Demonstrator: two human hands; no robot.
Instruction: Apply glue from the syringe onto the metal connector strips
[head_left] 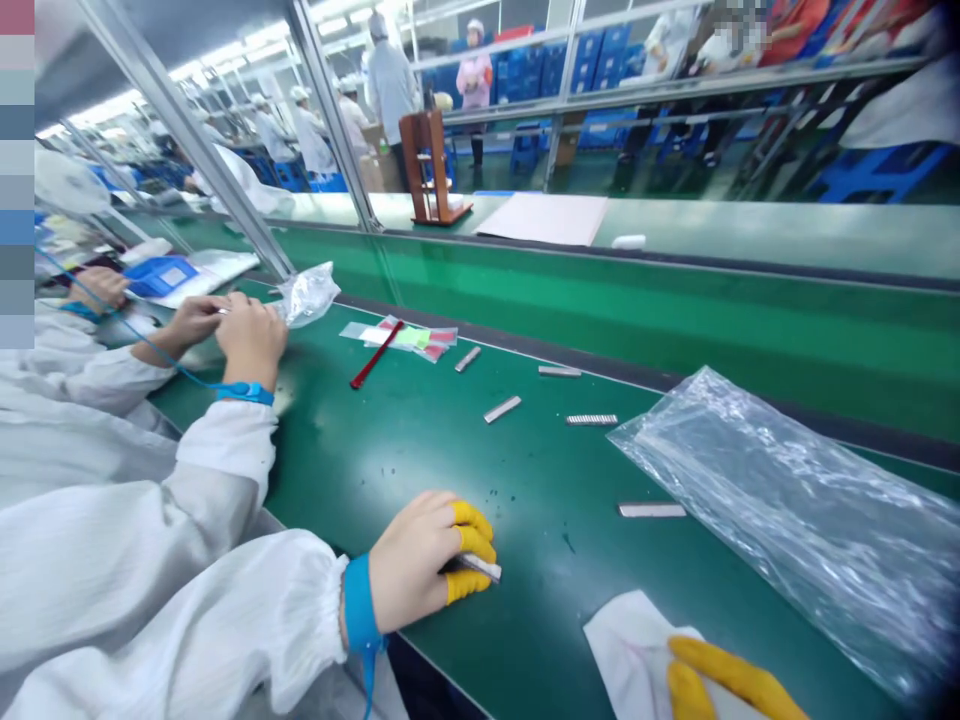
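Note:
My left hand point(412, 560), with yellow finger cots and a blue wrist strap, grips a small grey metal bar point(481, 568) between thumb and fingers just over the green table. At the lower right edge, my right hand point(724, 678), also in yellow finger cots and partly cut off, is closed on a white cloth point(630, 640). Beyond my hands lie several similar bars, among them a smooth one point(651, 510) beside the plastic bag and a ridged one point(591, 420).
A large clear plastic bag point(795, 510) spreads over the right side. Red tweezers point(377, 355) lie across small labelled bags point(431, 342). At left, a co-worker's hands point(251, 335) work close by. Behind the table runs a green conveyor belt point(540, 300); metal posts point(334, 115) rise there.

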